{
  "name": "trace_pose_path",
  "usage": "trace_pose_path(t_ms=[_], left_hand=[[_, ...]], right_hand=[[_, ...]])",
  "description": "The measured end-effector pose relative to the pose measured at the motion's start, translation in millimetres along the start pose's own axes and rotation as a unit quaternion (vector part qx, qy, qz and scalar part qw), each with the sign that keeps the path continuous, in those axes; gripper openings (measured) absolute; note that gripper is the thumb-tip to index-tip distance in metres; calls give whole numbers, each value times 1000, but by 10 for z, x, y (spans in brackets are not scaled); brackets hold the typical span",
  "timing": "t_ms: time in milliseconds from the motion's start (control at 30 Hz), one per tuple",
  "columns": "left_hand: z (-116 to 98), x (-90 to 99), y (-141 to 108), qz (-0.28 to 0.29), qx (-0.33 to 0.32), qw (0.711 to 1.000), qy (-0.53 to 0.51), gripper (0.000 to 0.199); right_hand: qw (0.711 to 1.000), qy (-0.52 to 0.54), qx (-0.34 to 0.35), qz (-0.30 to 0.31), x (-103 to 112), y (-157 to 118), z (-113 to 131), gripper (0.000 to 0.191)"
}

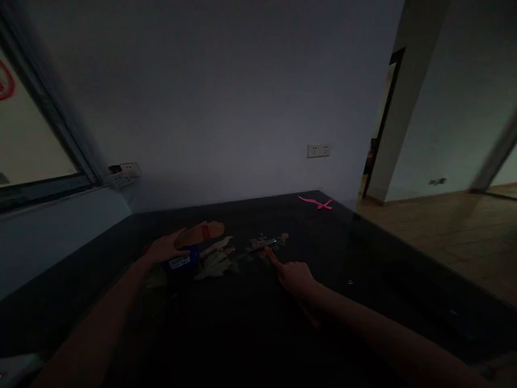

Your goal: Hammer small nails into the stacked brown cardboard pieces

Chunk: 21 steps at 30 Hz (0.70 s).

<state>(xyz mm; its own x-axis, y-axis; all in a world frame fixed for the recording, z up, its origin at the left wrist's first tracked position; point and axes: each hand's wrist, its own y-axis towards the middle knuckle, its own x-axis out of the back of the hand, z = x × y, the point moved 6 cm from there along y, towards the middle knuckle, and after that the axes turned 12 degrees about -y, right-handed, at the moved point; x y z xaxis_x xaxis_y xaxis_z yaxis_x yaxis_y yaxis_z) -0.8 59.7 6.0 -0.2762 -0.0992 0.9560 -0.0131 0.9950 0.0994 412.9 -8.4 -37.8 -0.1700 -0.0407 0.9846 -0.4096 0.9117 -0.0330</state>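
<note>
The scene is very dark. On the left of the black tabletop (234, 323), my left hand (163, 249) is closed round the near end of a tan oblong thing (212, 230) with a red patch. Its kind is unclear. Just under it is a blue thing (181, 261) with a white label, near my thumb. My right hand (297, 276) has its fingers curled. A slender reddish-brown piece (272, 255) runs forward from it; whether that is a handle or a stretched finger I cannot make out. Its tip meets a pale, thin strip (260, 245) with a shiny end.
Pale leaf-like shapes (218, 264) lie on the tabletop between my hands, perhaps a printed pattern. A pink ribbon-like strip (319, 203) rests near the far right corner. Behind the table stands a wall with a socket (319, 151); to the right is a tiled floor (440, 226).
</note>
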Motion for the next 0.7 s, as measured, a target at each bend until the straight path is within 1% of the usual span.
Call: trace_pose_path(t_ms=[100, 200, 267, 367, 433, 500, 700], left_hand=[[-8, 2, 6, 8, 1, 1000, -9, 104], [-20, 9, 20, 13, 1, 1000, -23, 105], [-49, 10, 37, 15, -8, 999, -36, 104], [-165, -11, 63, 28, -28, 998, -45, 105], [-307, -51, 68, 46, -39, 997, -39, 107], [-513, -106, 57, 60, -60, 996, -33, 108], [-1285, -320, -70, 73, -143, 987, -20, 105]], right_hand=[[1000, -8, -21, 13, -64, -288, -261, 51], [998, -12, -52, 24, -131, -507, -467, 52], [997, -14, -73, 27, -166, -591, -572, 52], [995, -12, -94, 30, -204, -610, -680, 50], [994, -10, -101, 28, -218, -560, -729, 49], [994, -7, -107, 24, -223, -481, -773, 48], [992, 1, -122, 14, -206, -236, -888, 49]])
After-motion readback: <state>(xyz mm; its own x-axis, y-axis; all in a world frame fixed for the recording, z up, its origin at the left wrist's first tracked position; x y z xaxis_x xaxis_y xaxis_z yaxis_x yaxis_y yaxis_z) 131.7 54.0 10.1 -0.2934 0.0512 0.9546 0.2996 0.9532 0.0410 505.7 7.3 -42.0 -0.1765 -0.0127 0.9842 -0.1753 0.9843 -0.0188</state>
